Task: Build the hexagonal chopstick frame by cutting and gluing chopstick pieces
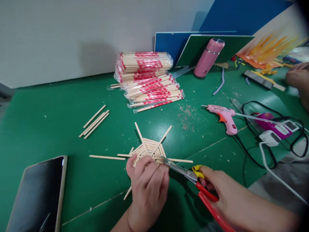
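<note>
A flat woven-looking piece built of wooden sticks lies on the green table, with longer sticks jutting out around it. Over its near side curls my left hand, fingers closed on the stick piece and hiding part of it. My right hand grips scissors with red and yellow handles. Their blades point left, with the tips at the stick piece beside my left fingertips; whether they touch a stick I cannot tell. A loose stick lies left of the piece.
Several loose sticks and a phone lie at left. Wrapped chopsticks are piled at the back near a pink flask. At right are a pink glue gun, cables and a power strip. Another person's hand shows far right.
</note>
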A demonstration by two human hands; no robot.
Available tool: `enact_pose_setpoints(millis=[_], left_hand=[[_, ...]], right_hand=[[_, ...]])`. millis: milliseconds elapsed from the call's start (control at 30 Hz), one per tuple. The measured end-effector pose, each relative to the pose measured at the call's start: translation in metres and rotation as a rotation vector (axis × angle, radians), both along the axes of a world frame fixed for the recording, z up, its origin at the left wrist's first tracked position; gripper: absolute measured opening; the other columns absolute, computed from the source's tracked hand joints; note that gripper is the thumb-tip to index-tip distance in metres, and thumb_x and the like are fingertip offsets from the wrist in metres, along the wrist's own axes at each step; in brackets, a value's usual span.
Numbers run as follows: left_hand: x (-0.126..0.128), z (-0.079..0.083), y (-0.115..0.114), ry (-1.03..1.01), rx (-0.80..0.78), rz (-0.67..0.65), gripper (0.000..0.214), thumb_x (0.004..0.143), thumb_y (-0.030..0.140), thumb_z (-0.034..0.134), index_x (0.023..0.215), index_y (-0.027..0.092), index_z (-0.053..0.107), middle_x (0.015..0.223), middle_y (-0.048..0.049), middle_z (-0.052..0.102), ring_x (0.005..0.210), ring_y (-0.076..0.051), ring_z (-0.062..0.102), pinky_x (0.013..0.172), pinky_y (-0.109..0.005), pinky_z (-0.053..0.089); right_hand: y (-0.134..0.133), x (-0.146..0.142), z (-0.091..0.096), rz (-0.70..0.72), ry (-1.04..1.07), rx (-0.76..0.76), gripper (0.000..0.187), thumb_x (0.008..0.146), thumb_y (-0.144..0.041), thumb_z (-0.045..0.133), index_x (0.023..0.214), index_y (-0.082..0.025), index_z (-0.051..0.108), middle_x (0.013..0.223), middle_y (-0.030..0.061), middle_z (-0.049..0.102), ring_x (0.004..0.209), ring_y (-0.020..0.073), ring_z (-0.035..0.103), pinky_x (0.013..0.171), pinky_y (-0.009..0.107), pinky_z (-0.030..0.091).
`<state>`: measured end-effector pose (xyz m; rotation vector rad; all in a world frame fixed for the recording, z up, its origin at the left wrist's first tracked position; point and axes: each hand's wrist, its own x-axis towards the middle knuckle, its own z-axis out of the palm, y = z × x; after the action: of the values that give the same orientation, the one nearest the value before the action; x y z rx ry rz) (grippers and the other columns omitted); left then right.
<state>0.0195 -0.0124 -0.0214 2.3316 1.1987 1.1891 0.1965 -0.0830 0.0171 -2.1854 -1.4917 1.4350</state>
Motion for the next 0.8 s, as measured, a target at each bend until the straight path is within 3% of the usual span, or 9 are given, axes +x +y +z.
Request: enact_pose_setpoints(millis=[133,300,367,467,533,600,667,800], left_hand=[[-0.001,0.002,0.002,0.047,-0.072,-0.009,0.012,0.068,0.009,0.056,0.062,0.019,0.059,0.057,0.002,0.06,0.069,-0.017,0.051,0.086,-0.046,0.028],[0.0,0.0,0.001,0.106,-0.145,0.016,0.014,0.072,0.014,0.054,0.06,0.02,0.058,0.057,0.0022,0.057,0.072,-0.017,0.05,0.089,-0.044,0.025],[0.001,-0.003,0.001,0.13,-0.159,0.042,0.014,0.073,0.017,0.055,0.059,0.02,0.058,0.056,0.0027,0.057,0.074,-0.017,0.049,0.09,-0.043,0.024],[0.002,-0.006,0.001,0.159,-0.152,0.074,0.015,0.072,0.018,0.055,0.058,0.021,0.058,0.056,0.0027,0.057,0.073,-0.017,0.048,0.09,-0.043,0.024],[0.003,-0.007,0.002,0.179,-0.134,0.091,0.015,0.072,0.019,0.056,0.057,0.021,0.058,0.055,0.0026,0.057,0.072,-0.018,0.048,0.089,-0.045,0.023],[0.003,-0.008,0.002,0.204,-0.119,0.094,0.015,0.072,0.02,0.056,0.058,0.021,0.058,0.056,0.0024,0.058,0.071,-0.018,0.048,0.088,-0.045,0.024],[0.003,-0.008,0.002,0.228,-0.109,0.087,0.015,0.072,0.021,0.056,0.057,0.021,0.058,0.055,0.0023,0.058,0.07,-0.018,0.048,0.087,-0.046,0.025],[-0.002,-0.003,0.0,0.264,-0.115,0.072,0.009,0.071,0.023,0.057,0.063,0.021,0.06,0.061,0.0012,0.06,0.074,-0.02,0.049,0.086,-0.047,0.025]], right_hand=[[0.002,-0.001,0.0,-0.065,0.05,0.033,0.002,0.067,-0.019,0.05,0.068,-0.02,0.049,0.058,-0.0025,0.057,0.057,0.0129,0.054,0.051,0.02,0.041],[0.014,0.01,0.004,-0.07,0.076,0.11,0.008,0.075,-0.028,0.046,0.073,-0.022,0.043,0.067,-0.0023,0.056,0.062,0.0128,0.056,0.053,0.021,0.045],[0.023,0.025,0.0,-0.057,-0.072,0.188,0.012,0.075,-0.033,0.047,0.076,-0.022,0.043,0.068,-0.0016,0.056,0.063,0.0137,0.058,0.055,0.023,0.047],[0.036,0.054,-0.011,0.056,-0.559,0.318,0.025,0.073,-0.043,0.048,0.084,-0.02,0.049,0.065,0.0012,0.059,0.054,0.0165,0.058,0.051,0.029,0.047],[0.041,0.073,-0.018,0.084,-0.684,0.374,0.034,0.071,-0.044,0.049,0.093,-0.017,0.052,0.08,0.0088,0.062,0.064,0.023,0.06,0.057,0.036,0.047],[0.042,0.087,-0.022,0.116,-0.734,0.408,0.042,0.07,-0.043,0.051,0.1,-0.014,0.052,0.098,0.0144,0.059,0.084,0.0302,0.058,0.068,0.041,0.046],[0.039,0.094,-0.021,0.122,-0.788,0.436,0.049,0.07,-0.045,0.051,0.105,-0.011,0.05,0.102,0.0164,0.057,0.088,0.0331,0.056,0.069,0.044,0.045],[0.032,0.077,-0.01,0.069,-0.777,0.696,0.041,0.073,-0.046,0.049,0.103,-0.017,0.051,0.099,0.0111,0.058,0.089,0.0291,0.055,0.071,0.041,0.045]])
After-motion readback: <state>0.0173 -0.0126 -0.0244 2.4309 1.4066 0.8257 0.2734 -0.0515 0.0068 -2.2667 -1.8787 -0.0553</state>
